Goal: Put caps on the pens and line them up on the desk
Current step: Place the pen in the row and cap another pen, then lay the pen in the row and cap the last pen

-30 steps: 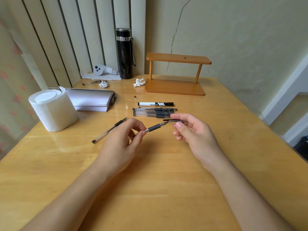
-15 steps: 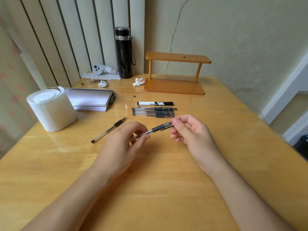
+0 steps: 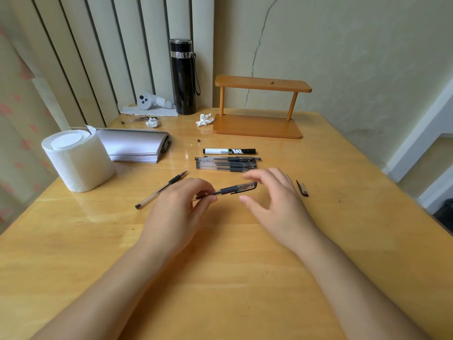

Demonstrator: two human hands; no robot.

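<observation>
Left hand (image 3: 179,207) pinches the capped gel pen (image 3: 228,190) by its barrel for placement; right hand (image 3: 274,200) hovers unclenched, fingers empty

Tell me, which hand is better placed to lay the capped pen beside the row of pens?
Left. The left hand already grips the capped pen; the right hand is open and holds nothing.

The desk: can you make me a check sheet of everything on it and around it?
Surface: wooden desk, glossy.
Job's things: capped pen in left hand; uncapped pen lying left; loose cap right; lined-up pens behind a marker.
Clutter: paper roll, notebook, crumpled tissues, flask, wooden shelf.
Fingers: right hand open, empty.
Cables: nothing seen.
Surroundings: vertical blinds, cracked wall.
</observation>
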